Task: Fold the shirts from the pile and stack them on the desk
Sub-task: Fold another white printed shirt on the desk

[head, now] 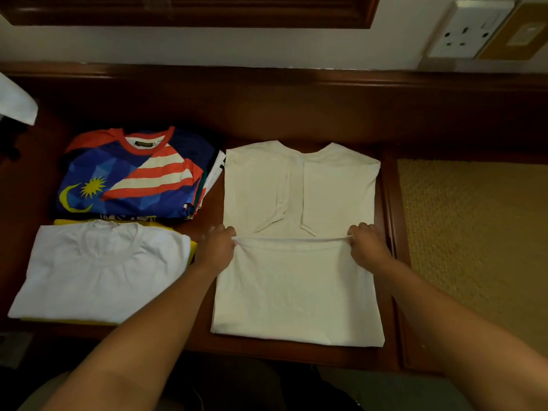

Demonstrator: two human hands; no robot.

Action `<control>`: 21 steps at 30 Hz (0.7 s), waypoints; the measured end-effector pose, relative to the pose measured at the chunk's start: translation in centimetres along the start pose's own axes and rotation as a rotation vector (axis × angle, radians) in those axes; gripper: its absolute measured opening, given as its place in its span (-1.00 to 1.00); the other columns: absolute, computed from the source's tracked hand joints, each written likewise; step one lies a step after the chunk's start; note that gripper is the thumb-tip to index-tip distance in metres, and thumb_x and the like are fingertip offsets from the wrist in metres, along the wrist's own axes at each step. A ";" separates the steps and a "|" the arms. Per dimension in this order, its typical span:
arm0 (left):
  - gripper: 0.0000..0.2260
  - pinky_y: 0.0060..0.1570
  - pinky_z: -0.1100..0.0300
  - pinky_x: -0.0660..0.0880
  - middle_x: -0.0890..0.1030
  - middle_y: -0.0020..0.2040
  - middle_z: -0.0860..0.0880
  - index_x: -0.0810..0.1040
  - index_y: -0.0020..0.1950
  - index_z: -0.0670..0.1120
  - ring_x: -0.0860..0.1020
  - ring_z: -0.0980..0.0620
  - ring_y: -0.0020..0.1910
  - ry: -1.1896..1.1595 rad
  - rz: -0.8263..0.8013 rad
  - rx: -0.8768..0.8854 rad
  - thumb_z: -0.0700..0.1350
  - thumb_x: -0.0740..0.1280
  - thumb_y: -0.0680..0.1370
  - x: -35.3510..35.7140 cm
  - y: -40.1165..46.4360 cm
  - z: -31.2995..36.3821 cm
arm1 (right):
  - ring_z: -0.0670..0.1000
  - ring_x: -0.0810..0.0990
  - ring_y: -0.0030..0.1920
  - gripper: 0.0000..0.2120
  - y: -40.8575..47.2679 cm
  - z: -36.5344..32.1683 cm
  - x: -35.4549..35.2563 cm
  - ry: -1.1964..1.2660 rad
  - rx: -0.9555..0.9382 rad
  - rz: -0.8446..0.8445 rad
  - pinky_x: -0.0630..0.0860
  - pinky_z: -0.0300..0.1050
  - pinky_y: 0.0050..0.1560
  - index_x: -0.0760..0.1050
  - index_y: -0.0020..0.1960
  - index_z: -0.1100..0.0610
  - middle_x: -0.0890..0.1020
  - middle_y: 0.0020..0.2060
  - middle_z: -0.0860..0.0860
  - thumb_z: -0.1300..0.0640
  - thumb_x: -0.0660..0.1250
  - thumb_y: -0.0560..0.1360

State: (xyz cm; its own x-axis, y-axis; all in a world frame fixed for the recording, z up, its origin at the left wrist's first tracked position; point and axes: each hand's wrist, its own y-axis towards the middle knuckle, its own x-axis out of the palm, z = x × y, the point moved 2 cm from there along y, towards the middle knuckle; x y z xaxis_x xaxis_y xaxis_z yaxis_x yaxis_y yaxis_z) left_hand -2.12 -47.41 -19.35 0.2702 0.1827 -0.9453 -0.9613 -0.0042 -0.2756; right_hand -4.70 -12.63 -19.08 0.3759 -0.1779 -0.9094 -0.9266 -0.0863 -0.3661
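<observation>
Cream shirt (pixel 299 197) lies back-up on the dark wooden desk (pixel 267 114), at its right end, collar toward the wall, both sleeves folded in over the back. Its lower half is doubled up over itself; the hem edge sits raised about midway up the shirt, pulled taut between the two hands. Left hand (pixel 216 247) pinches the left corner of that hem, fingers curled round the cloth. Right hand (pixel 367 241) pinches the right corner, fingers curled the same way. Both forearms reach in from the bottom of the view.

Just left of the cream shirt, near the desk's front edge, a folded white shirt (pixel 100 271) lies face-up on top of something yellow (pixel 178 226), only a thin yellow edge showing. Behind that, a folded blue jersey (pixel 130 176) with red collar, red-white stripes and a yellow crescent and star tops a stack; edges of other garments show under it on its right side, can't tell how many.

Far left edge: a bit of white cloth or paper (pixel 16 99), unclear which. Right of the desk, tan carpet (pixel 474 232). On the wall upper right, a white double socket (pixel 470 31).
</observation>
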 end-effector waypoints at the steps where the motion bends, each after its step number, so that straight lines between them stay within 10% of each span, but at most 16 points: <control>1: -0.84 0.07 0.05 0.43 0.54 0.09 -0.12 0.54 0.13 -0.11 0.46 -0.12 0.13 -0.039 0.015 -0.009 -0.12 0.25 0.60 -0.3 0.2 -0.2 | 0.13 0.40 0.15 -0.78 0.2 0.2 -0.4 0.017 0.008 0.009 0.31 -0.05 0.03 0.49 0.14 0.19 0.52 0.08 0.10 0.27 0.18 0.54; 8: -0.76 0.06 -0.03 0.42 0.51 0.15 -0.16 0.52 0.18 -0.13 0.45 -0.16 0.14 -0.090 0.252 -0.159 -0.08 0.35 0.55 -1.2 -0.7 1.7 | 0.21 0.37 0.30 -0.64 -0.7 -0.5 -0.1 0.005 0.062 0.176 0.27 0.10 0.27 0.45 0.29 0.20 0.47 0.25 0.18 0.26 0.26 0.49; 14: -0.58 0.18 -0.10 0.45 0.47 0.35 -0.15 0.50 0.31 -0.08 0.46 -0.21 0.31 -0.019 0.137 0.081 -0.01 0.42 0.47 5.2 -5.5 5.6 | 0.05 -0.39 0.50 -0.41 -5.0 -5.1 5.2 -0.021 -0.214 -0.098 -0.34 0.08 0.48 -0.27 0.55 0.07 -0.30 0.53 0.02 -0.11 -0.15 0.63; 18: -0.41 0.41 -0.06 0.21 0.12 0.57 -0.07 0.17 0.55 0.01 0.12 -0.13 0.53 -0.012 0.020 -0.014 0.22 0.02 0.56 7.3 -6.9 3.8 | 0.04 -0.37 0.51 -0.40 -3.4 -3.5 6.2 -0.011 -0.072 -0.113 -0.35 0.07 0.48 -0.35 0.53 0.04 -0.35 0.50 -0.01 -0.18 -0.19 0.62; 21: -0.44 0.43 -0.09 0.14 0.12 0.56 -0.12 0.16 0.55 -0.05 0.09 -0.17 0.53 -0.107 0.057 -0.218 0.15 0.10 0.61 6.6 -7.8 2.3 | 0.07 -0.28 0.54 -0.40 -2.9 -1.8 4.8 0.033 0.132 -0.058 -0.24 0.10 0.50 -0.23 0.57 0.14 -0.24 0.55 0.08 -0.09 -0.09 0.66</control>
State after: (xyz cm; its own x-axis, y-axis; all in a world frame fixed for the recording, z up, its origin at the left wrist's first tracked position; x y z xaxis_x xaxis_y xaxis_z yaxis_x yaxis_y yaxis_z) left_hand 7.01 -43.90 -23.05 0.1971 0.2793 -0.9398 -0.9374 -0.2271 -0.2641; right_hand -0.18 -15.05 -22.07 0.4273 -0.2089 -0.8796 -0.8960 0.0317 -0.4428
